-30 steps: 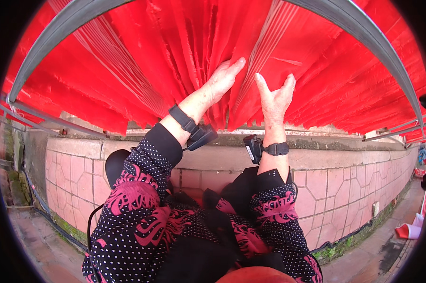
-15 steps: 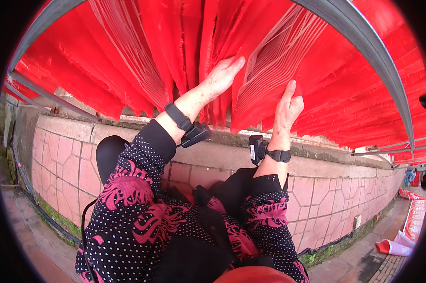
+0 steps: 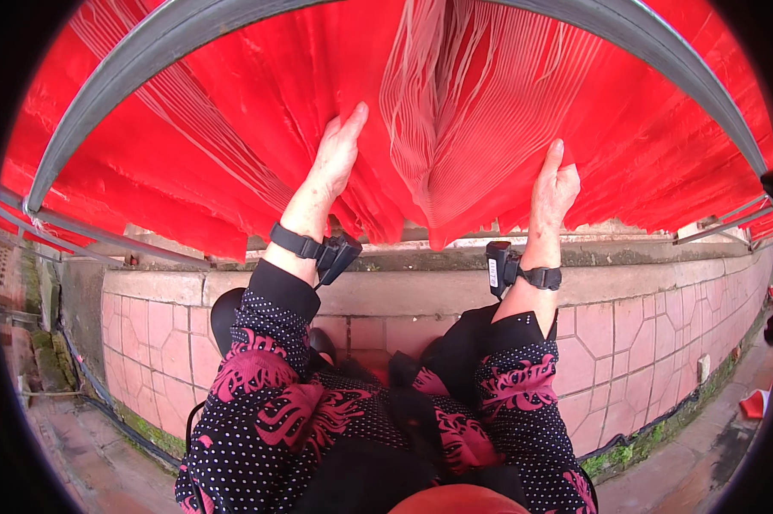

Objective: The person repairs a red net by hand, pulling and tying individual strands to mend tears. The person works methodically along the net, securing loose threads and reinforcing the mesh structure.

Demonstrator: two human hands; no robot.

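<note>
A large red cloth [image 3: 232, 154] with fine white stripes hangs in folds from a grey metal rail [image 3: 189, 34] overhead. My left hand [image 3: 335, 158] lies flat against the cloth, fingers stretched upward, left of a pale striped fold [image 3: 455, 111]. My right hand [image 3: 553, 188] presses on the cloth to the right of that fold, fingers pointing up. Both wrists carry black straps with small black devices. Neither hand is closed around the fabric.
A low wall [image 3: 643, 325] faced with pink tiles and topped by a stone ledge runs below the cloth. Thin metal bars [image 3: 104, 236] cross at the left. Wet paved ground [image 3: 69, 445] lies at the lower left and right, with a red object [image 3: 753, 403] at the right edge.
My hands have moved apart along the cloth: the left stayed near the middle, the right slid to the right. The pale striped fold now hangs between them.
</note>
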